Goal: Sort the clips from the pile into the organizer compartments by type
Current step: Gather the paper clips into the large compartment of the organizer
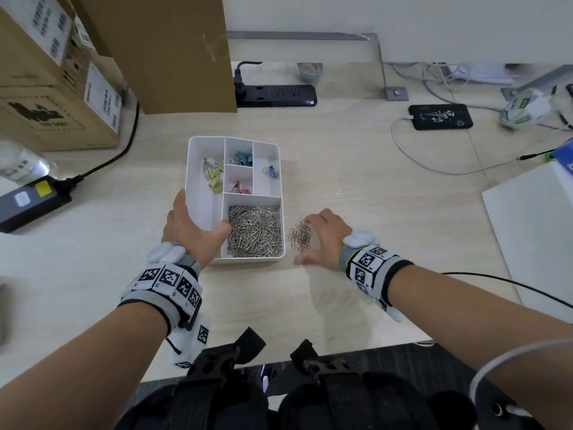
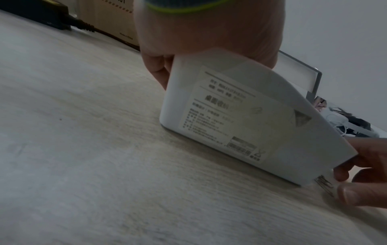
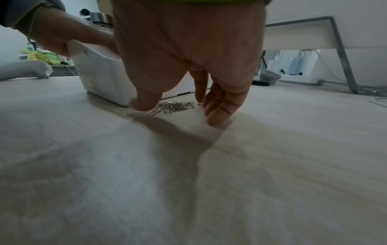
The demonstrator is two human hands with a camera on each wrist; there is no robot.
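A white organizer [image 1: 266,153] sits mid-table. It holds yellow binder clips [image 1: 214,176], teal ones [image 1: 243,158], a blue one [image 1: 270,172], pink ones [image 1: 240,187] and a mass of silver paper clips [image 1: 255,231], each sort in its own compartment. My left hand [image 1: 195,225] grips its near-left corner, thumb inside. The left wrist view shows the organizer [image 2: 240,124] tipped, its labelled underside showing. A small pile of silver paper clips [image 1: 300,235] lies on the table just right of it. My right hand [image 1: 307,240] cups that pile, fingers [image 3: 217,114] straight on the table and thumb beside the clips [image 3: 176,107].
Cardboard boxes [image 1: 55,88] and a tall carton [image 1: 173,51] stand at the back left. A black power strip [image 1: 276,96] lies behind the organizer, and a phone [image 1: 440,117] on a cable at the back right. A black adapter [image 1: 31,203] is at the left, a white board [image 1: 533,231] at the right.
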